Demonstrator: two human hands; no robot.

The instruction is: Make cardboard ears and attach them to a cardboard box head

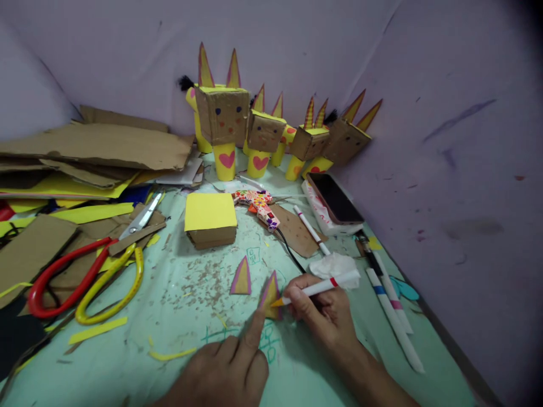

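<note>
Your left hand sets its index fingertip on a purple-edged triangle just ahead of it — its other fingers are curled, and whether they clasp anything you cannot tell. Your right hand grips a white marker, its orange tip at the triangle's yellow middle. Beyond your left fingertip lies a second triangle, then a yellow-topped box. Past your right hand are crumpled tissue and a patterned glue gun; scissors rest to your left hand's far left.
</note>
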